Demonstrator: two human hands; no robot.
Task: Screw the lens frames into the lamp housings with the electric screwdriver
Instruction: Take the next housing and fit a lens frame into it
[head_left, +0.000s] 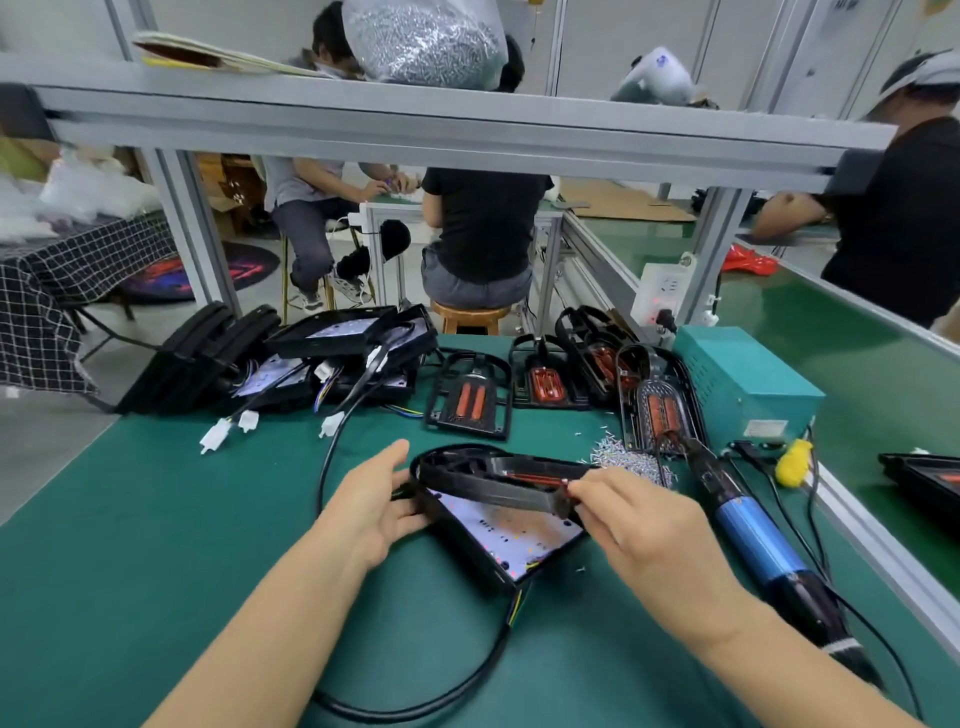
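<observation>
Lens frame tilted over housing, right-edge pinched.

Left hand open; right hand pinching.

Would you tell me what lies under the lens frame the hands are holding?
Under the tilted lens frame sits an open lamp housing with its white LED board showing. The board's far part is covered by the frame, so it cannot be seen.
</observation>
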